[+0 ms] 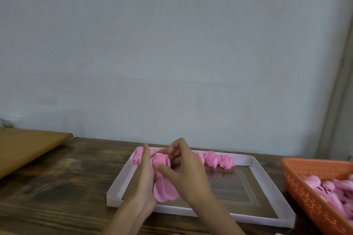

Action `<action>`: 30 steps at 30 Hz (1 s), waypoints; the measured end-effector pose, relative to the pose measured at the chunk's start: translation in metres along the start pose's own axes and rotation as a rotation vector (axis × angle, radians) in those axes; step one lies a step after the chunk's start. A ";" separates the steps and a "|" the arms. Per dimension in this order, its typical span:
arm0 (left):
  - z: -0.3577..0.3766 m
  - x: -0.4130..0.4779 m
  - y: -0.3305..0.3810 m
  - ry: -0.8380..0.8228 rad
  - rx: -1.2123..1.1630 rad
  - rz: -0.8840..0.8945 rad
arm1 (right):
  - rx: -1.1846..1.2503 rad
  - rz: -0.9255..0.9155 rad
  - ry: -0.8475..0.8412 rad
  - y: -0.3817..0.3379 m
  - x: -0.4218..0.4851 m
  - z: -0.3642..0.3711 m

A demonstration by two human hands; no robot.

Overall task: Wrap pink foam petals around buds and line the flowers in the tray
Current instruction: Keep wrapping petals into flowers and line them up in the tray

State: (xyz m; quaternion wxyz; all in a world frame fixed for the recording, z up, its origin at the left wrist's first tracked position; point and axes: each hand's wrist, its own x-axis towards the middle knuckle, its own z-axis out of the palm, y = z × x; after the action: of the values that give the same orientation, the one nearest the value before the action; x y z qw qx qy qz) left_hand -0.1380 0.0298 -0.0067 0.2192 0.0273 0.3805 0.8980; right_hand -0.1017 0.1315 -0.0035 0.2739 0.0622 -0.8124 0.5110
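Together, left hand (pixel 143 177) and right hand (pixel 188 170) pinch the flower (pixel 162 175) above the tray's (pixel 265 175) nine o'clock side, so its petals stay curled.

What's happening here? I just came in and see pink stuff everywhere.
A person is making foam flowers. Both hands, left hand and right hand, hold one pink flower above the tray and are pressing petals around its bud. A row of finished flowers lines the tray's far side; the rest of the tray is bare. An orange basket on the right holds more pink foam pieces. Everything sits on a dark wooden table.
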 end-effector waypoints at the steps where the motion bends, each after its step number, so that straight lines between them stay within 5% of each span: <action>1: 0.000 0.001 0.000 -0.006 -0.062 -0.029 | -0.075 -0.026 0.023 0.002 0.000 0.002; 5: -0.006 0.006 -0.007 0.063 -0.131 -0.040 | -0.492 -0.244 0.095 0.009 -0.002 0.009; 9: -0.012 0.008 -0.010 0.058 -0.148 -0.050 | -0.641 -0.288 0.075 0.009 -0.004 0.008; 17: -0.030 0.022 -0.003 0.247 -0.048 -0.022 | -0.541 -0.391 -0.473 -0.009 -0.001 -0.018; 23: -0.033 0.026 0.000 0.281 -0.049 -0.006 | -0.650 -0.445 -0.448 0.002 -0.005 -0.010; 30: -0.027 0.023 0.003 0.229 -0.037 -0.001 | -0.448 -0.340 -0.349 0.004 -0.001 -0.012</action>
State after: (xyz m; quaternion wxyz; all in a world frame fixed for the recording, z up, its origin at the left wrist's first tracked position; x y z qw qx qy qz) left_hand -0.1656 0.0191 -0.0260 0.1755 -0.0796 0.3863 0.9020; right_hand -0.0976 0.1438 -0.0034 0.2188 0.2218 -0.9172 0.2484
